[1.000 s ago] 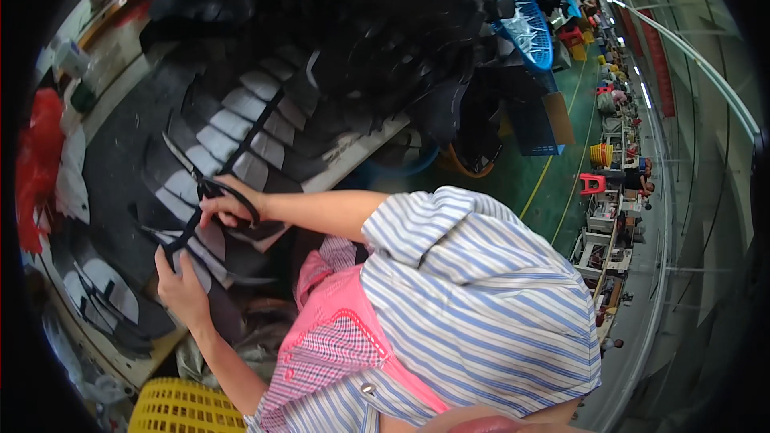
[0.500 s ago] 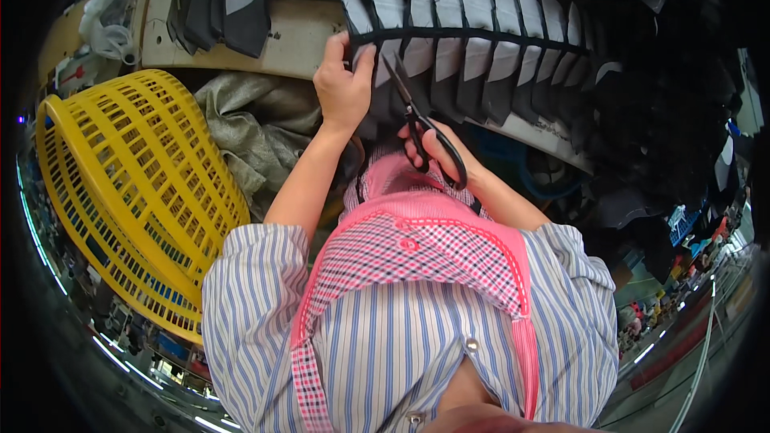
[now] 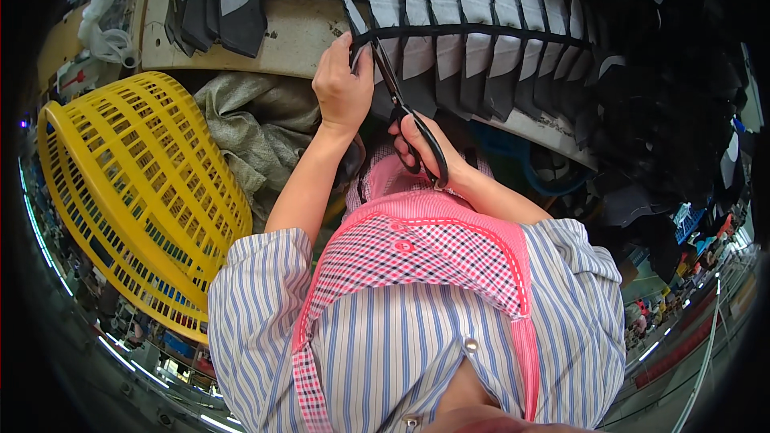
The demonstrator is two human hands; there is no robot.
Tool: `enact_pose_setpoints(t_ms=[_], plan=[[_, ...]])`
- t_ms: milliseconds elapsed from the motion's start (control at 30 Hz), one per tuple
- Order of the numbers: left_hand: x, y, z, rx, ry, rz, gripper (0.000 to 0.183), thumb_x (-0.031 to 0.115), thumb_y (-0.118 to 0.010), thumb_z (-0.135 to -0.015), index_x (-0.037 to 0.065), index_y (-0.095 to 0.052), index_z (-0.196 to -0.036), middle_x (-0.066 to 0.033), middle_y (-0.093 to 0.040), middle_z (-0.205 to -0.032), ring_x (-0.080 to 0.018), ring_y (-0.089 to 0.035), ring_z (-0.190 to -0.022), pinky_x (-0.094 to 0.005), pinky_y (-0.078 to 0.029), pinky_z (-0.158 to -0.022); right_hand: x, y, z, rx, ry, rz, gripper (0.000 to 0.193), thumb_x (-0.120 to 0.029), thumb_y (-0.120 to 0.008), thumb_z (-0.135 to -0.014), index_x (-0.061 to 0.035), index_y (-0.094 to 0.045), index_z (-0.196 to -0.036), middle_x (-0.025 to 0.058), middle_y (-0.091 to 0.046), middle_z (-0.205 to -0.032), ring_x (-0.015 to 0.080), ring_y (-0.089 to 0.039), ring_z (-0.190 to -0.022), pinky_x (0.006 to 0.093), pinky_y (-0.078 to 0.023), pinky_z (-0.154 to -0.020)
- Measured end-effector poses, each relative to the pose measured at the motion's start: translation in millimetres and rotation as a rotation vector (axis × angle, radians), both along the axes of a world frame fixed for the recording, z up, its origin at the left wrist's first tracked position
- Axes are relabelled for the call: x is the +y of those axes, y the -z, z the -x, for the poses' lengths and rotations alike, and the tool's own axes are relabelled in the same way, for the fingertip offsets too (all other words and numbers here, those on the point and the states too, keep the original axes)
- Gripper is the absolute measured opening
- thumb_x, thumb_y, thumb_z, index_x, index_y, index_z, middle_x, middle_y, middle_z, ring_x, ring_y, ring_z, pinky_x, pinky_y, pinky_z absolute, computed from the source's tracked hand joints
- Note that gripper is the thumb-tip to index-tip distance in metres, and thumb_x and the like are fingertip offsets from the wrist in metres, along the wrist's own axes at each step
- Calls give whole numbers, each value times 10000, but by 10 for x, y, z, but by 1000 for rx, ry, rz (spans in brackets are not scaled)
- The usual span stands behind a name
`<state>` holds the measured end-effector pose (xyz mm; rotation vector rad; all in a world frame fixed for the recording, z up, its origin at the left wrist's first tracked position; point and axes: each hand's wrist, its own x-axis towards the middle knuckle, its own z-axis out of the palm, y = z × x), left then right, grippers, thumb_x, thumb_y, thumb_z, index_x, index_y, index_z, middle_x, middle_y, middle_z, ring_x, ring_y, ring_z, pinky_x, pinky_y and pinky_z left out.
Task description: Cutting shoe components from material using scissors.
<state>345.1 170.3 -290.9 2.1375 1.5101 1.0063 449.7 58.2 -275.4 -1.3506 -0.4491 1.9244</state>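
A long row of black-and-grey fabric pieces (image 3: 449,0) lies across the work surface, joined along a narrow black strip (image 3: 501,31). My left hand (image 3: 343,92) is closed at the row's left end, pinching a fabric piece beside the strip between thumb and fingers. In my right hand (image 3: 433,144) is a pair of black-handled scissors (image 3: 395,90), its handle loops around my fingers. The blades point up and to the left, reaching the strip right beside my left fingertips. Whether they are cutting into it I cannot tell.
A yellow plastic basket (image 3: 148,184) lies tilted at the left, next to a crumpled grey-green sack (image 3: 257,128). More fabric pieces (image 3: 216,4) rest on the pale table (image 3: 293,36) at the far left. Dark fabric (image 3: 658,112) is heaped at the right.
My right hand has moved the scissors left and slightly up, bringing the blades to the strip beside my left fingers. My left hand stays nearly in place, still pinching the row's end.
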Motion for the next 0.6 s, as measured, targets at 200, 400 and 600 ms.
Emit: enact_pose_setpoints(t_ms=[200, 400, 600], plan=[[6, -45, -14, 17, -11, 69, 324, 61, -608, -696, -4, -501, -995, -174, -576, -890, -311, -580, -768, -340, -460, -657, 191, -33, 82, -98, 31, 24, 531, -548, -454, -769, -17, -441, -772, -2, -371, -552, 60, -355, -458, 190, -285, -394], [38, -172, -9, -44, 177, 122, 460, 29, -567, -725, 80, -389, -1146, -114, -502, -1094, -291, -551, -891, -324, -430, -757, 155, 31, 42, -131, -20, -60, 524, -555, -464, -760, -32, -431, -766, 6, -379, -545, 71, -362, -453, 203, -290, -390], [40, -207, -62, -226, 122, 156, 337, 8, -527, -740, 59, -445, -1063, -101, -536, -985, -275, -543, -871, -300, -420, -749, 238, 73, 141, -594, -56, -94, 470, -436, -535, -760, 29, -467, -771, 172, -517, -593, 304, -546, -623, 357, -402, -563]])
